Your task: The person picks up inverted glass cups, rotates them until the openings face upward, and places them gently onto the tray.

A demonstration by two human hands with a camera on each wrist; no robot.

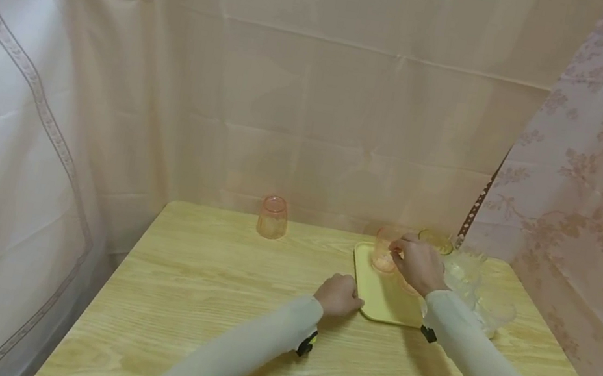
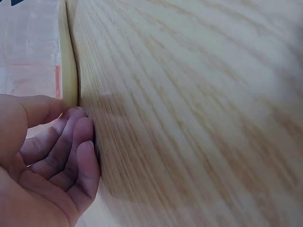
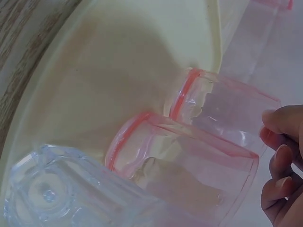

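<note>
With thumb and fingertips, my left hand [image 1: 340, 295] pinches the near left corner of a yellow tray [image 1: 386, 306]; the left wrist view shows the thumb on its rim [image 2: 70, 85]. My right hand [image 1: 421, 265] is over the tray's far part, pinching the upper rim of a clear pink cup [image 1: 383, 259]. That cup stands upright, its thick red base at the tray. Close beside it, the right wrist view shows a second pink cup [image 3: 189, 175] and a colourless faceted cup [image 3: 61, 189]. In the head view my right hand and sleeve partly hide these.
Another pink cup [image 1: 273, 218] stands upside down at the table's back, left of the tray. A yellow cup [image 1: 435, 240] is behind my right hand, and several colourless cups [image 1: 465, 273] crowd the tray's right side. Hanging cloth [image 1: 347, 123] closes off the back and sides.
</note>
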